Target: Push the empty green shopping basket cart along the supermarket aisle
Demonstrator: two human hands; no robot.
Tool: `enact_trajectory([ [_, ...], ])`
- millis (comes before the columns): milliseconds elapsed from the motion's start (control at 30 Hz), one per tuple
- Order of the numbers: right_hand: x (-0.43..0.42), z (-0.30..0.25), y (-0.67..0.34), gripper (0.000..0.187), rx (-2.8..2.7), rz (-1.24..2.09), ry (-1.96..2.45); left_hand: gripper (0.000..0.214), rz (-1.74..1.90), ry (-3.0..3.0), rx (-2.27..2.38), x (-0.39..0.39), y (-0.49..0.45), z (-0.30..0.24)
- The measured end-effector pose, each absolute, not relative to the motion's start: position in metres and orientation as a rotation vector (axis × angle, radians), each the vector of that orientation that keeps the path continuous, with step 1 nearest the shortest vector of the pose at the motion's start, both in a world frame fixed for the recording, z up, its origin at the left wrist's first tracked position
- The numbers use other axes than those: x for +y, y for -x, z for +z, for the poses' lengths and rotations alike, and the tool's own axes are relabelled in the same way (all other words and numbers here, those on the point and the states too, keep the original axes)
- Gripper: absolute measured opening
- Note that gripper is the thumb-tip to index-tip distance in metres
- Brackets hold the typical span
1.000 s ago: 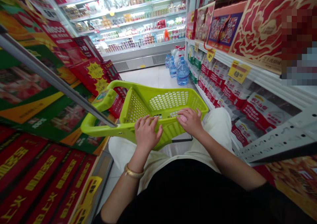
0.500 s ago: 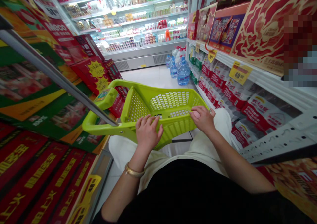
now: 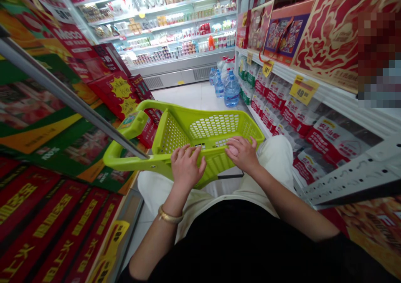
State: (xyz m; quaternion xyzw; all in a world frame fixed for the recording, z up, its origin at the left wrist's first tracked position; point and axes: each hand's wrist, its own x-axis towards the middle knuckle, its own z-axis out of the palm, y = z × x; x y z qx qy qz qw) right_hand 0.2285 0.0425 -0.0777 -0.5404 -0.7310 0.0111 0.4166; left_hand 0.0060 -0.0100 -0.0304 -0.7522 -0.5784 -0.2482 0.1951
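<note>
1. Stacked red cartons (image 3: 46, 224) with yellow lettering stand left of the lime-green shopping basket (image 3: 175, 128). They are packed face-out, so their print reads from the aisle.

2. A grey metal shelf rail (image 3: 69, 95) runs diagonally from the far left down to the basket's left corner and crosses in front of the basket handle (image 3: 120, 160). The handle is swung out to the basket's left, which leaves the basket's mouth unobstructed.

3. The left hand (image 3: 186, 168) is on the basket's near rim, left of centre. Its fingers are curled over the edge into the basket and the palm presses the outer wall, a closed grip on the rim. A gold bracelet (image 3: 169, 217) sits on that wrist, below the basket.

4. The basket is held in front of the person, above the pale trousers (image 3: 275, 162), tilted with its far end higher. Whether it rests on the knees cannot be told.

5. The right hand (image 3: 241, 154) is on the same near rim, right of centre. Its fingers are bent over the edge, closed on it. Two grips spaced along one rim probably keep the basket from twisting.

6. Large water bottles (image 3: 231, 92) stand on the floor beyond the basket's far right corner.

7. Red-and-white bags (image 3: 328, 139) fill the low shelf right of the basket, under a yellow price tag (image 3: 303, 90). Red gift boxes (image 3: 328, 32) stand above that, further right.
</note>
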Motion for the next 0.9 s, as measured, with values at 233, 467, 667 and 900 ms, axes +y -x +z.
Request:
enact_trajectory([
  [233,0.059,-0.086,-0.272,0.021,-1.695,-0.011,1.571,0.034,-0.726,2.123,-1.656,-0.009,-0.007,-0.032],
  [467,0.065,-0.090,-0.280,0.022,-1.526,0.020,1.596,0.033,-0.717,2.115,-1.633,-0.010,-0.007,-0.030],
  [667,0.049,-0.088,-0.249,0.017,-1.678,-0.007,1.456,0.033,-0.717,2.107,-1.651,-0.009,-0.007,-0.031],
  [900,0.043,-0.086,-0.238,0.016,-1.826,0.035,1.366,0.031,-0.690,2.130,-1.659,-0.012,-0.008,-0.025],
])
